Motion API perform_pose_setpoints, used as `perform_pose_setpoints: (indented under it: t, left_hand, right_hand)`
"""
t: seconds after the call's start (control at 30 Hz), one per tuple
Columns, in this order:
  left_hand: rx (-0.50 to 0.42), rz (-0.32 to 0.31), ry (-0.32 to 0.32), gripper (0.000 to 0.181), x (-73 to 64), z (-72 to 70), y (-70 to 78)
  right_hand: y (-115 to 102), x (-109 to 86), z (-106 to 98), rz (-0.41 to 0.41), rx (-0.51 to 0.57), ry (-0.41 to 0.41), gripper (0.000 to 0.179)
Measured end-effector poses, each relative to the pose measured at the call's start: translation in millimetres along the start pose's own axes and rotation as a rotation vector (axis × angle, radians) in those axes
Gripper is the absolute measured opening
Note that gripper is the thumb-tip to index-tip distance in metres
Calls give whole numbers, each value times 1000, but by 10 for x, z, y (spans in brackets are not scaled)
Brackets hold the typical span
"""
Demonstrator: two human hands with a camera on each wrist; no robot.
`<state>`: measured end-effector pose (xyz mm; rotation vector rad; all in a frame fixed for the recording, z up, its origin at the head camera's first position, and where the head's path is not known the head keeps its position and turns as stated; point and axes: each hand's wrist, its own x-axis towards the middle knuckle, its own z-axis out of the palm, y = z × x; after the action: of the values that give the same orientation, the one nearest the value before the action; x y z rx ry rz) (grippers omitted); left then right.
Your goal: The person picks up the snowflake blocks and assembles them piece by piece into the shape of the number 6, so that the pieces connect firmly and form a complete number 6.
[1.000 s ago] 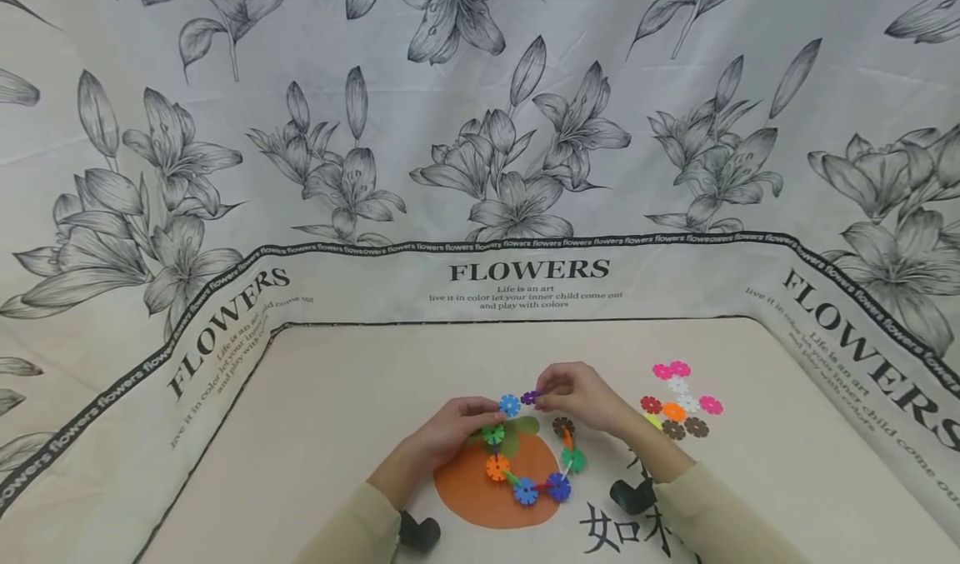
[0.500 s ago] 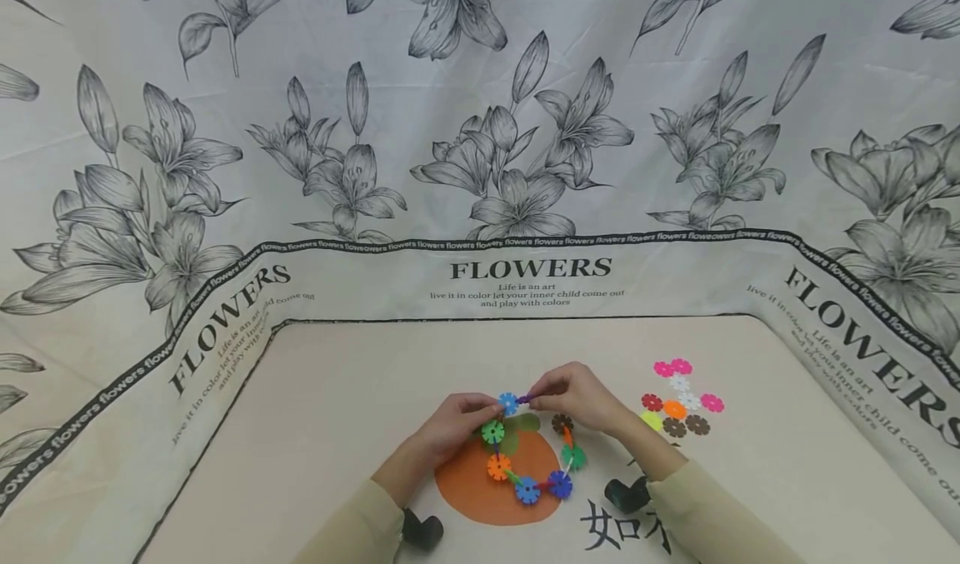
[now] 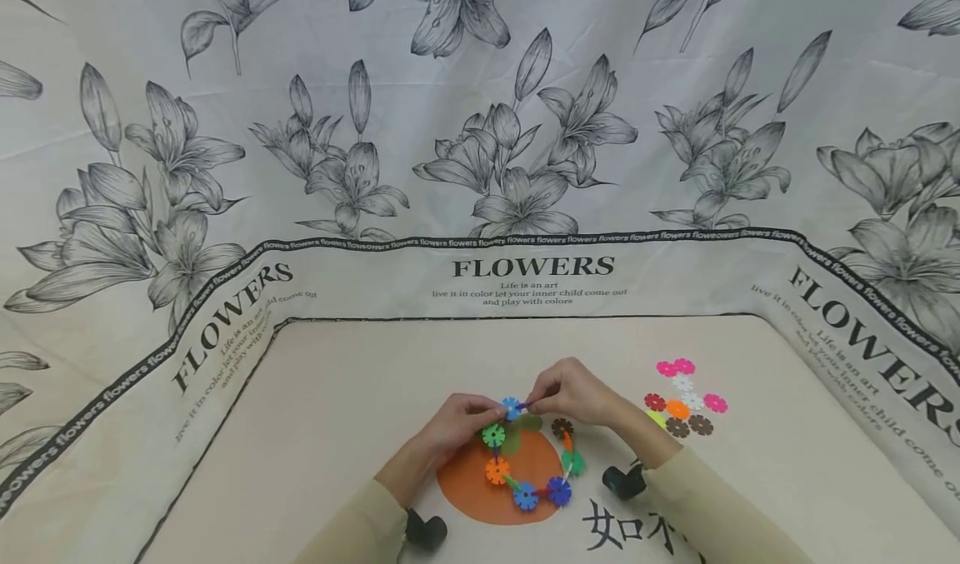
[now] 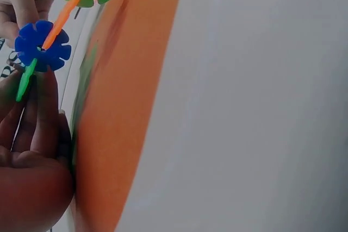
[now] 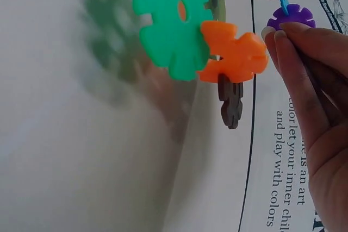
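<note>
A chain of slotted, flower-shaped plastic discs hangs between my hands. My left hand point(image 3: 459, 422) pinches its light blue disc point(image 3: 511, 408), at the end beyond a green disc point(image 3: 493, 436). My right hand point(image 3: 573, 391) grips a purple disc point(image 5: 293, 16) between thumb and fingers. In the right wrist view the purple disc's edge meets the light blue one, seen edge-on. The chain curves down through an orange disc point(image 3: 497, 471), a blue disc point(image 3: 526, 496) and a dark blue disc point(image 3: 558, 490). A brown disc point(image 3: 562, 428) ends its other side.
Loose discs in pink, white, red, orange, yellow and brown lie to the right, among them a brown disc point(image 3: 701, 425). The pale tabletop point(image 3: 337, 397) bears an orange printed circle point(image 3: 465, 489) and black characters point(image 3: 622, 526). A flower-printed curtain point(image 3: 525, 147) stands behind.
My right hand has moved slightly left, bringing the purple disc from a small gap up against the light blue disc. My left hand has stayed nearly in place.
</note>
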<state>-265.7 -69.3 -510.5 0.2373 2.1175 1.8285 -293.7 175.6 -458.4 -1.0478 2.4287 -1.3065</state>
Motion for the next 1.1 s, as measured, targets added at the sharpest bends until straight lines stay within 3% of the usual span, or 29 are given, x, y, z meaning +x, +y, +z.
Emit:
perform_pose_setpoints:
  t: [0.33, 0.6, 0.7, 0.93, 1.1]
  left_hand:
    - [13, 0, -84, 23, 11, 3, 27]
    - [54, 36, -62, 25, 11, -25, 19]
    - [45, 33, -47, 25, 20, -22, 19]
    - [48, 3, -18, 25, 10, -4, 27]
    - [45, -6, -1, 25, 6, -9, 25]
  right_hand:
    - [100, -73, 61, 65, 32, 57, 11]
    - [56, -112, 6, 97, -12, 43, 15]
    - [35, -208, -120, 125, -74, 98, 17]
    - [122, -636, -631, 240, -269, 332, 18]
    - [242, -962, -895, 380, -406, 317, 24]
